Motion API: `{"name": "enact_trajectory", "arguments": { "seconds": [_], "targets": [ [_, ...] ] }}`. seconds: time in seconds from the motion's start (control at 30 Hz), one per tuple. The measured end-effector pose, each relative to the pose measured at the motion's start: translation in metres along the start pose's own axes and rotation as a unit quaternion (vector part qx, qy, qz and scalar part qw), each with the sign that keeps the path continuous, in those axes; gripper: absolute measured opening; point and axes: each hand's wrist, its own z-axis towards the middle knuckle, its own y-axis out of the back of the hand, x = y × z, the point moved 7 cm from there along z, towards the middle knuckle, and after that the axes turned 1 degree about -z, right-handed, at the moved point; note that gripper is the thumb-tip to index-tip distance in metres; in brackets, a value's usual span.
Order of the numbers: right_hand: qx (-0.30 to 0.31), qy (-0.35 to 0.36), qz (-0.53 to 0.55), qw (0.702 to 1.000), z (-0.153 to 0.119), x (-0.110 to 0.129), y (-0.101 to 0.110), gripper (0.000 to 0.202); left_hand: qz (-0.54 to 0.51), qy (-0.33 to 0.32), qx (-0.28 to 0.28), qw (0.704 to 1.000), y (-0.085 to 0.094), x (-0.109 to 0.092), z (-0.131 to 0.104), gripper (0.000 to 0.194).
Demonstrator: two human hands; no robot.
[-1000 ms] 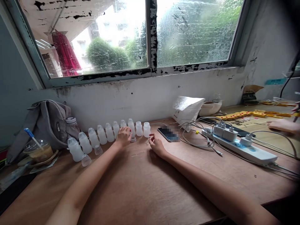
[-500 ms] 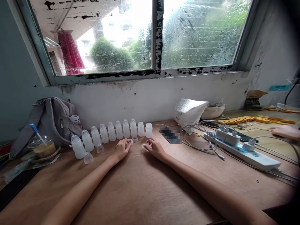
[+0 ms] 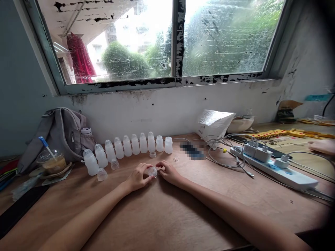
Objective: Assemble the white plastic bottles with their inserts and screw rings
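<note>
My left hand point(image 3: 140, 177) grips a clear, round bottle part point(image 3: 152, 172) low over the table, thumb at its near side. Beside it my right hand point(image 3: 169, 172) has its fingers curled in by the part's right edge; what they pinch, if anything, is hidden. A thin clear ring point(image 3: 176, 159) lies to the right. Behind my hands a whitish collar ring point(image 3: 152, 154) rests before a row of frosted baby bottles point(image 3: 126, 146). Most wear clear caps; the two at the right end, including one bottle point(image 3: 168, 145), are uncapped. Two loose clear caps, a nearer cap point(image 3: 102, 175) and a farther cap point(image 3: 114, 164), sit at left.
On the left are a grey backpack point(image 3: 61, 132), an iced drink cup point(image 3: 53, 162) and a black flat object point(image 3: 21, 209). A blurred-out dark object point(image 3: 192, 150), cables point(image 3: 222, 162), a white bag point(image 3: 213, 125) and a power strip point(image 3: 290, 177) occupy the right. Another person's hand point(image 3: 321, 146) is at far right.
Both hands have come closer together and nearer to me. The clear part in my left hand now shows more fully. A thin ring is visible where my right hand was.
</note>
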Motion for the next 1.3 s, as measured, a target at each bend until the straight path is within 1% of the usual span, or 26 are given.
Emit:
{"name": "enact_trajectory", "arguments": {
  "seconds": [0.13, 0.37, 0.5, 0.6, 0.67, 0.77, 0.87, 1.0, 1.1, 1.2, 1.3],
  "targets": [
    [-0.004, -0.011, -0.004, 1.000, 0.001, -0.004, -0.002, 0.020, 0.020, -0.004, 0.025, 0.999, -0.006, 0.001, 0.000, 0.040],
    [-0.007, -0.009, -0.010, 1.000, 0.001, -0.001, -0.002, 0.018, 0.041, -0.004, 0.065, 0.997, -0.014, 0.003, -0.001, 0.042],
    [-0.007, -0.004, -0.010, 1.000, 0.002, -0.002, -0.004, 0.017, 0.032, 0.004, 0.064, 0.997, -0.012, 0.002, -0.001, 0.042],
    [-0.009, 0.004, -0.004, 1.000, 0.001, -0.001, -0.003, 0.024, -0.006, 0.027, 0.032, 0.999, -0.009, 0.002, 0.002, 0.031],
    [-0.006, 0.022, 0.009, 1.000, -0.001, 0.004, -0.003, 0.031, -0.056, 0.070, -0.003, 0.996, -0.008, 0.007, 0.005, 0.021],
    [0.014, 0.063, 0.030, 0.997, -0.004, 0.014, -0.003, 0.037, -0.166, 0.150, -0.043, 0.974, -0.009, 0.016, 0.004, 0.017],
    [0.011, 0.089, 0.031, 0.995, -0.007, 0.022, -0.002, 0.027, -0.252, 0.192, -0.059, 0.947, -0.013, 0.019, 0.001, 0.020],
    [-0.015, 0.077, 0.028, 0.997, -0.008, 0.023, 0.000, 0.011, -0.350, 0.215, -0.052, 0.910, -0.022, 0.018, -0.001, 0.028],
    [-0.024, 0.051, 0.026, 0.998, -0.006, 0.019, 0.001, 0.008, -0.382, 0.237, -0.058, 0.891, -0.026, 0.018, -0.003, 0.034],
    [-0.048, 0.010, 0.026, 0.998, -0.004, 0.012, 0.005, 0.009, -0.379, 0.233, -0.067, 0.893, -0.025, 0.016, -0.002, 0.030],
    [-0.059, -0.009, 0.037, 0.998, -0.002, 0.008, 0.008, 0.010, -0.377, 0.203, -0.036, 0.903, -0.024, 0.007, -0.001, 0.022]
  ]
}}
